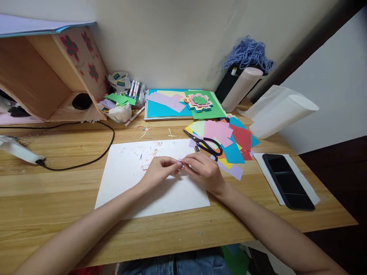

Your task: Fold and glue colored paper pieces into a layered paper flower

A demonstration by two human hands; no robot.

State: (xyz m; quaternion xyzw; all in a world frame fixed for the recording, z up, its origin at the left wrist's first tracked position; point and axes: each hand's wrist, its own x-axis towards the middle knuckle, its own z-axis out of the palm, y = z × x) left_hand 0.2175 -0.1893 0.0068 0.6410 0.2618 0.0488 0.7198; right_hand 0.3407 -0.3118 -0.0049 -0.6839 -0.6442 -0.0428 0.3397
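My left hand and my right hand meet over a white sheet of paper on the table. Fingertips of both pinch a tiny piece of purple paper, mostly hidden by the fingers. Colourful specks and smudges mark the sheet's upper part. Black-handled scissors lie just beyond my right hand, on a heap of coloured paper scraps. A layered paper flower with a green centre rests on a green sheet at the back.
Stacked coloured sheets lie against the wall. A container of paper scraps, several markers and a wooden box stand back left. A black cable curves leftward. At right are a paper roll and a phone.
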